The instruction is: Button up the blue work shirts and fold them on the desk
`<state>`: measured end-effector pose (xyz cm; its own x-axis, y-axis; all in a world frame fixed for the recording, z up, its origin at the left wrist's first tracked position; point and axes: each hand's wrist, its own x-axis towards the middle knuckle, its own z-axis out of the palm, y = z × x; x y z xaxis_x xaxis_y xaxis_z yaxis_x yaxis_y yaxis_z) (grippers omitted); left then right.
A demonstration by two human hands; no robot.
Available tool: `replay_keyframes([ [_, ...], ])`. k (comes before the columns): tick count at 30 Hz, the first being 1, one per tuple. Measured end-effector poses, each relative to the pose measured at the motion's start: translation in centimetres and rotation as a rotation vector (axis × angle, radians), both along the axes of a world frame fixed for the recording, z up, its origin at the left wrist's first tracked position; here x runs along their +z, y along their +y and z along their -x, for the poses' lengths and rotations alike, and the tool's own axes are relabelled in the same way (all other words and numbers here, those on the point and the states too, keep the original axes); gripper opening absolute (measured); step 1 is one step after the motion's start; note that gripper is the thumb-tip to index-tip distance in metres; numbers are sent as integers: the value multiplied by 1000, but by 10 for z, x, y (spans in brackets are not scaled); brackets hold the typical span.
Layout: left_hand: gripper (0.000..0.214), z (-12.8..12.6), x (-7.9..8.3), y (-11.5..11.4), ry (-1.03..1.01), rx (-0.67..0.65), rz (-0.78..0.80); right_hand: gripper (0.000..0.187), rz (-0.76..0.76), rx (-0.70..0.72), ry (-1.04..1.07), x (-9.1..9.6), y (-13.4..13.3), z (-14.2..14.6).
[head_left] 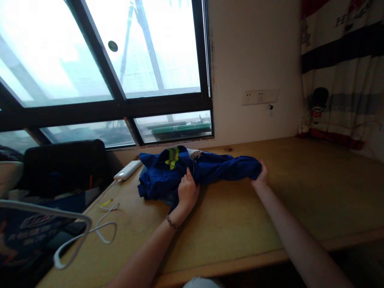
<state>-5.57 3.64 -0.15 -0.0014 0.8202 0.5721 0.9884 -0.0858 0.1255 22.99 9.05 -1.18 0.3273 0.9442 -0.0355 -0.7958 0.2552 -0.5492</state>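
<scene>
A blue work garment [222, 166] with a yellow-and-grey reflective strip lies bunched on the wooden table, one long part stretched out to the right. My left hand [188, 190], with a beaded bracelet at the wrist, is closed on the middle of the cloth. At the far right end of the stretched part, my right hand [261, 176] grips the cloth, its fingers partly hidden behind it. A whitish patch shows at the garment's upper edge between the two hands.
On the table's left side lie a white power bank [127, 171], a white cable [103, 226] and a small yellow item [107, 203]. A dark bag [64, 168] stands left of the table. Behind are a window, wall sockets [255, 97] and a curtain [339, 80].
</scene>
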Motion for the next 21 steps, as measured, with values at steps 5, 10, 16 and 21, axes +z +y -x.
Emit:
replay_keyframes([
  [5,43,9,-8,4,22,-225,115,41,-128,142,-179,7,-7,15],
  [10,29,-4,-10,-11,105,-653,159,51,-163,350,-626,0,-20,47],
  [16,22,-35,-8,-44,137,-1148,300,113,-364,234,-1340,-12,-37,83],
  [21,17,-42,-2,-54,186,-1165,278,62,-379,289,-1402,-14,-36,89],
])
